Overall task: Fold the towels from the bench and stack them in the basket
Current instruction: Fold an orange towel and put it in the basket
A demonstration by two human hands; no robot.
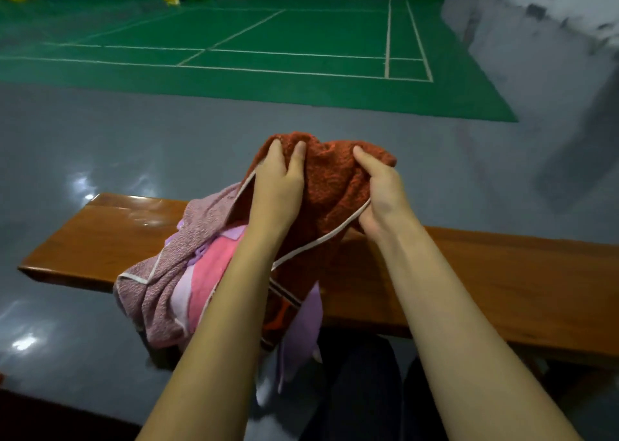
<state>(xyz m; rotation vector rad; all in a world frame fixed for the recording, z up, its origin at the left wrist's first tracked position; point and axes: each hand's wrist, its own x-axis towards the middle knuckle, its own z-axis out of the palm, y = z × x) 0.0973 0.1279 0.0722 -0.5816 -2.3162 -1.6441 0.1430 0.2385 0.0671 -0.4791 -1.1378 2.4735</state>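
A rust-red towel (330, 186) with a white edge band is bunched up and lifted above a wooden bench (502, 273). My left hand (279, 182) grips its top left part. My right hand (380, 192) pinches its right side near the white band. Under and left of it, a heap of towels lies on the bench: a mauve speckled towel (174, 273), a pink towel (211, 280) and a lilac towel (304, 326) that hangs over the near edge. No basket is in view.
The bench runs from left to right across the grey glossy floor (100, 146). Beyond it lies a green badminton court (284, 38) with white lines. A grey wall (552, 55) stands at the right. My dark trouser legs (365, 390) are below the bench.
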